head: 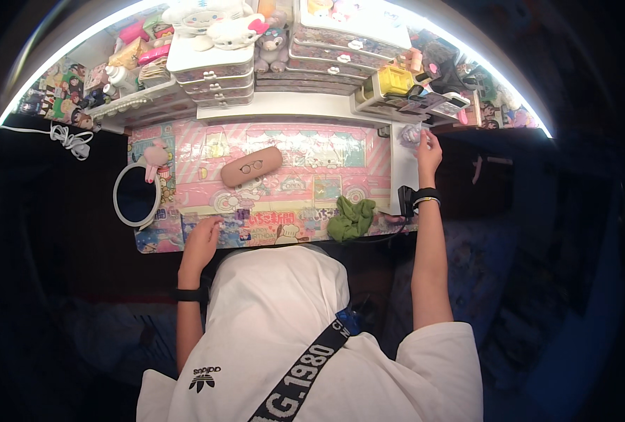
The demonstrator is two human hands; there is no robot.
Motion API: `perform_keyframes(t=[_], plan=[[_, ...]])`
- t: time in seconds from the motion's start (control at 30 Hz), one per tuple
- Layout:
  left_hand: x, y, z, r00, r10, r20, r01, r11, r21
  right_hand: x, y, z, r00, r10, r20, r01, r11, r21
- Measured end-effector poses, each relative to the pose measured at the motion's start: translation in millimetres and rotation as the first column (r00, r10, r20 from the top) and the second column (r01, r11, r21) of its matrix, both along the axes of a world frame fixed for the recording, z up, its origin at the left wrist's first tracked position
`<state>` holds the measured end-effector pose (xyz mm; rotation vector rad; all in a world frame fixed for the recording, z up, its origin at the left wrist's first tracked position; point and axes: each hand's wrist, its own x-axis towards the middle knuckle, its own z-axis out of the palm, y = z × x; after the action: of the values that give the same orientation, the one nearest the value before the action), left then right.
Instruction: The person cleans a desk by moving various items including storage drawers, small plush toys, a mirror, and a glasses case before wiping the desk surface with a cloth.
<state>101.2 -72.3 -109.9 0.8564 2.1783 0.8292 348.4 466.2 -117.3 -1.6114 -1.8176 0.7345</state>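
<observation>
My right hand (429, 153) reaches to the white side panel at the right of the desk. Its thumb and fingertips are closed at the edge of a small, shiny pale purple object (411, 135), whose exact kind is unclear. My left hand (200, 243) lies at the desk's front edge, fingers curled inward; nothing shows in it, and its palm is hidden. Between the hands, a pink-brown glasses case (251, 166) sits shut on the patterned desk mat (291, 198). A crumpled green cloth (351, 218) lies near the front edge, on the right.
An oval mirror (115, 194) and a pink plush rabbit (156, 156) are at the left. Small drawer units (214, 84) bearing plush toys stand behind. At the back right is a yellow basket (395, 80). A black device (405, 201) with a cable sits by my right wrist.
</observation>
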Motion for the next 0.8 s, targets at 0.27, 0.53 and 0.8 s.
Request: perform_keyframes(t=[0.27,0.53,0.8], plan=[[-4,-6,1,1.000,0.027,-0.006,-0.027,1.000,-0.013,-3,3,-2,0.991,0.076,0.111,-0.096,0.978,0.188],[2,-9,-14,0.995,0.034,-0.095,-0.023,0.993,0.115,24,5,-13,0.910,0.382,0.161,-0.397,0.915,0.072],[-22,68,108,0.919,-0.067,0.389,-0.101,0.913,0.396,-126,-197,132,0.367,0.916,-0.160,-0.927,0.346,-0.142]])
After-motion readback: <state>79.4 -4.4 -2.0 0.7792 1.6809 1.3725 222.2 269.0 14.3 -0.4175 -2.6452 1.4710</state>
